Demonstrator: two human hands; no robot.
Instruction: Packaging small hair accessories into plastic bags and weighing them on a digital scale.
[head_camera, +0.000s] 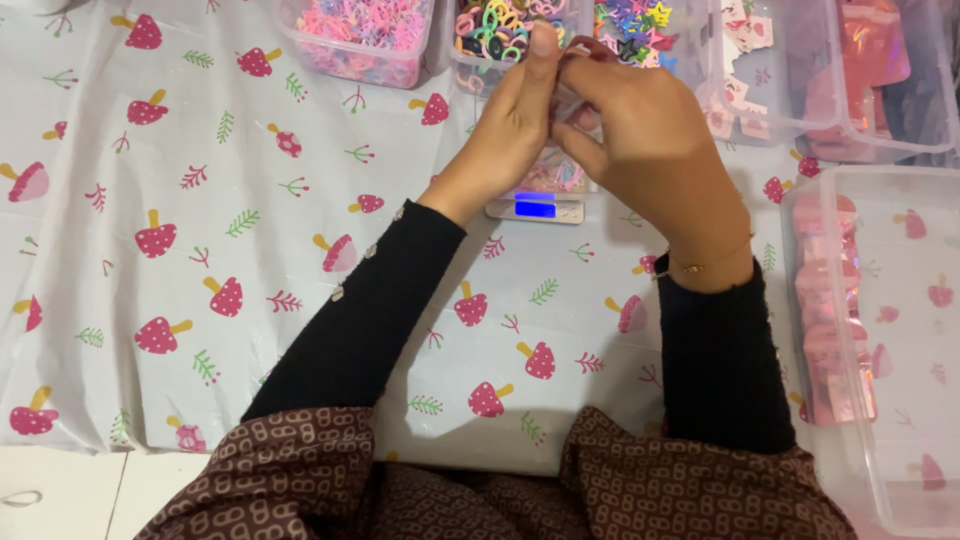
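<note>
Above the scale (536, 207), the left hand (510, 125) and right hand (645, 140) meet, fingers pinched together on a small clear bag (570, 100). Beneath lies a heap of coloured bands (555, 175). Beyond stand tubs of bands (365, 35) on the mushroom-print worktop (200, 250).

Even, bright indoor light; soft shadows under arms; slight glare on plastic boxes (880, 330); mild softness overall.
</note>
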